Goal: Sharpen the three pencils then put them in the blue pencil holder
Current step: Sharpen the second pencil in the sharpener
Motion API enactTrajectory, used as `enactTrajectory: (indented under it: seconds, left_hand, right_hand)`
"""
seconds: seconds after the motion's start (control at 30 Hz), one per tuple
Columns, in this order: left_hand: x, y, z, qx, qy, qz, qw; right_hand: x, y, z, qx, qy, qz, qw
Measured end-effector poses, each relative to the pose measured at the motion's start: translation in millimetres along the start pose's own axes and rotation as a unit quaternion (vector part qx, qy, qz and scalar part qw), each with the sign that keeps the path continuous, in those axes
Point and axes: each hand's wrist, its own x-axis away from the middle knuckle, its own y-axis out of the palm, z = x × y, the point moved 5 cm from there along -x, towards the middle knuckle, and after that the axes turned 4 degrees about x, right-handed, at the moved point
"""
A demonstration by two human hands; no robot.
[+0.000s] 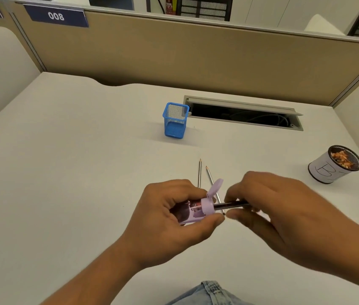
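- A person sits at a pale desk (64, 172), both bare hands raised just above it, close to the near edge.
- The left hand (169, 219) is wrapped tightly around a lilac pencil sharpener (198, 211), its hinged lid flipped open and pointing up.
- The right hand (268, 208) pinches a dark pencil (231, 205) between thumb and fingers; the pencil's tip sits inside the sharpener's opening.
- Two more pencils (200, 172) lie on the desk just beyond the hands, points aimed away, near ends hidden behind the sharpener.
- The blue mesh pencil holder (175, 121) stands upright farther back, well apart from the hands, with no pencils inside.
- To the right stands a round cup (333, 165) wrapped in white paper, holding pencil shavings.
- Behind the holder, a cable slot (244, 115) is open in the desk.
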Motion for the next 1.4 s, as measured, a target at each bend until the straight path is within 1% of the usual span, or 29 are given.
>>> enactTrajectory:
  seconds: [0.07,0.13,0.17,0.23,0.27,0.3,0.33,0.37,0.4,0.47,0.53,0.6,0.63,0.7,0.77,0.83,0.87,0.9,0.93,0.97,1.0,1.03,1.07,1.1,1.13,1.2,1.27,1.33,1.4]
  left_hand:
    - [0,2,-1,0.038,-0.024,0.001,0.999]
    - [1,3,0,0.044,-0.02,-0.002,0.999]
    - [1,3,1,0.028,-0.003,-0.002,1.0]
    - [1,2,3,-0.058,0.056,-0.001,0.997]
    - [1,2,5,-0.124,0.096,-0.005,0.988]
    - [2,5,5,-0.188,0.135,-0.014,0.973]
    - [3,8,5,-0.232,0.165,-0.025,0.958]
    - [4,10,4,-0.249,0.177,-0.033,0.952]
    - [4,11,2,-0.241,0.173,-0.033,0.954]
    - [3,9,-2,-0.181,0.131,-0.021,0.975]
    - [1,7,-6,-0.106,0.078,-0.007,0.991]
    - [1,5,-11,-0.042,0.027,0.006,0.999]
    - [2,4,-13,-0.014,0.003,0.008,1.0]
    - [4,6,-18,0.042,-0.043,0.002,0.998]
    - [5,10,-20,0.083,-0.068,-0.008,0.994]
    - [4,10,-18,0.052,-0.036,-0.009,0.998]
    - [3,8,-16,0.006,0.004,-0.006,1.0]
    - [2,7,-13,-0.055,0.054,-0.005,0.997]
    - [3,6,-10,-0.12,0.107,-0.008,0.987]
    - [5,7,-8,-0.179,0.158,-0.019,0.971]
    - [7,9,-8,-0.222,0.198,-0.031,0.954]
    - [9,11,-10,-0.242,0.218,-0.038,0.945]
    - [11,12,-12,-0.243,0.219,-0.038,0.944]
    - [11,12,-15,-0.226,0.204,-0.032,0.952]
    - [11,12,-19,-0.199,0.176,-0.025,0.964]
    - [10,10,-25,-0.137,0.112,-0.008,0.984]
    - [10,9,-30,-0.074,0.051,-0.001,0.996]
    - [11,10,-35,-0.003,-0.011,-0.001,1.0]
    - [12,13,-38,0.049,-0.056,-0.005,0.997]
  right_hand:
    - [-1,-3,-6,0.11,-0.082,0.057,0.989]
    - [0,-3,-9,0.129,-0.106,0.081,0.983]
    - [0,-2,-10,0.112,-0.1,0.074,0.986]
    - [-2,7,-7,-0.016,0.003,0.02,1.0]
    - [-4,14,1,-0.141,0.098,-0.031,0.985]
    - [-3,24,8,-0.282,0.191,-0.071,0.938]
    - [0,33,15,-0.386,0.277,-0.114,0.872]
    - [2,38,17,-0.429,0.31,-0.149,0.835]
    - [3,40,18,-0.411,0.302,-0.168,0.844]
    - [1,35,16,-0.334,0.241,-0.16,0.897]
    - [-1,24,13,-0.251,0.169,-0.098,0.948]
    - [-2,12,9,-0.077,0.051,-0.035,0.995]
    - [-3,8,6,0.011,-0.01,-0.005,1.0]
    - [-2,7,2,0.128,-0.105,0.051,0.985]
    - [-3,7,0,0.154,-0.127,0.082,0.976]
    - [-2,10,-2,0.122,-0.113,0.066,0.984]
    - [-2,14,-2,0.072,-0.072,0.043,0.994]
    - [-2,21,2,-0.013,-0.002,0.01,1.0]
    - [-3,29,8,-0.139,0.1,-0.046,0.984]
    - [-2,38,14,-0.287,0.204,-0.096,0.931]
    - [2,49,20,-0.402,0.293,-0.153,0.854]
    - [4,56,21,-0.472,0.337,-0.198,0.79]
    - [4,58,22,-0.484,0.339,-0.223,0.776]
    - [2,59,24,-0.468,0.324,-0.23,0.789]
    - [0,58,24,-0.431,0.291,-0.222,0.825]
    - [-3,51,21,-0.326,0.205,-0.167,0.908]
    - [-3,44,20,-0.234,0.121,-0.093,0.96]
    - [-4,34,17,-0.106,0.02,-0.031,0.994]
    - [-5,30,12,0.055,-0.084,0.017,0.995]
